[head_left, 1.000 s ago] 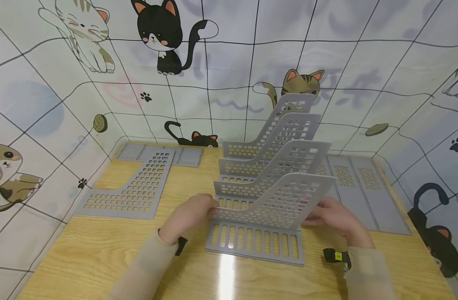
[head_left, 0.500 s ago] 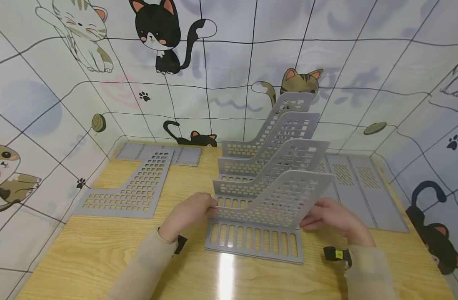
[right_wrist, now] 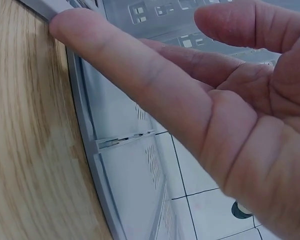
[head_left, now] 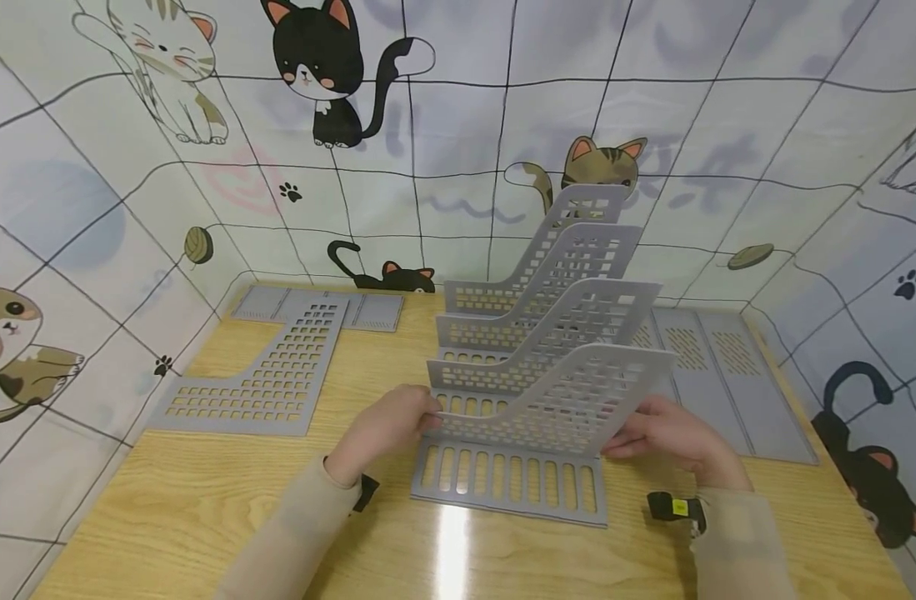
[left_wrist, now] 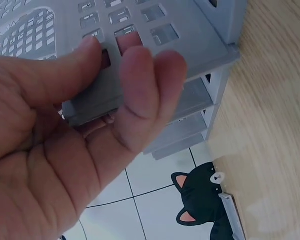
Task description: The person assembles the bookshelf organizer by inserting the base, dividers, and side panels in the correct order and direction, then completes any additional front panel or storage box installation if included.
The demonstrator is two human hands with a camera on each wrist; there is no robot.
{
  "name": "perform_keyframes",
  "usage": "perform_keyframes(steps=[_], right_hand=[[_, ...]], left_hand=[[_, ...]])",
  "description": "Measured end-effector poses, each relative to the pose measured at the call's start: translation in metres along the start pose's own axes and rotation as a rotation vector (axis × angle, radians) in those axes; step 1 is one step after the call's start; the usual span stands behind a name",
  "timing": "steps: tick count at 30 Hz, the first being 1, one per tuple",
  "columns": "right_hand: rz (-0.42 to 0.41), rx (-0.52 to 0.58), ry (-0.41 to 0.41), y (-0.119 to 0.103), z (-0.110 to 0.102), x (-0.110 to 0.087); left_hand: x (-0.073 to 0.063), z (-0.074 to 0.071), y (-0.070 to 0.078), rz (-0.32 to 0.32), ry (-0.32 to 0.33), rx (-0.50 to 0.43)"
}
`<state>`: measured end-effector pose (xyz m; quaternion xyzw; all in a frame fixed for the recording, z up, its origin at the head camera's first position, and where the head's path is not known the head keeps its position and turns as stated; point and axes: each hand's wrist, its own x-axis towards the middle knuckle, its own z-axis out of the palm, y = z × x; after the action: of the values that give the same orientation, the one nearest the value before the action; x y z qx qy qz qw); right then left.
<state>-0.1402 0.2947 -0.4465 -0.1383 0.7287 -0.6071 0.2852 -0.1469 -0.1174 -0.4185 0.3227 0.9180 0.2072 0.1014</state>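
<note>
Left hand (head_left: 392, 421) pinches the low left end of the front gray perforated plastic panel (head_left: 566, 404), thumb and fingers on opposite sides. Panel stands over the gray slotted plastic base (head_left: 599, 502) on the light wood table (head_left: 382, 358). Right hand (head_left: 666, 432) at panel's lower right corner, fingers mostly straight, thumb spread; exact contact unclear. Three similar gray upright panels (head_left: 617, 293) stand behind.
</note>
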Motion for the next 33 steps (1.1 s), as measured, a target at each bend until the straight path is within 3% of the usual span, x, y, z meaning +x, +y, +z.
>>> perform_keyframes(steps=[5,16,22,28,31,33], right_hand=[[-0.016,0.017,0.006,-0.001,-0.001,-0.002],[0.011,0.026,0.039,-0.001,0.0,-0.003],[0.051,-0.011,0.089,-0.001,0.005,-0.001],[0.06,-0.034,0.115,0.0,0.006,0.001],[0.055,-0.042,0.117,0.0,0.006,0.001],[0.047,-0.045,0.116,0.0,0.006,0.001]], left_hand=[[0.004,0.004,0.002,0.055,0.028,0.007],[0.001,0.003,0.0,0.008,-0.002,-0.075],[-0.015,-0.024,-0.024,-0.177,-0.018,-0.167],[-0.05,-0.056,-0.083,-0.407,0.097,-0.18],[-0.072,-0.069,-0.111,-0.529,0.09,-0.178],[-0.086,-0.076,-0.128,-0.577,0.06,-0.162]])
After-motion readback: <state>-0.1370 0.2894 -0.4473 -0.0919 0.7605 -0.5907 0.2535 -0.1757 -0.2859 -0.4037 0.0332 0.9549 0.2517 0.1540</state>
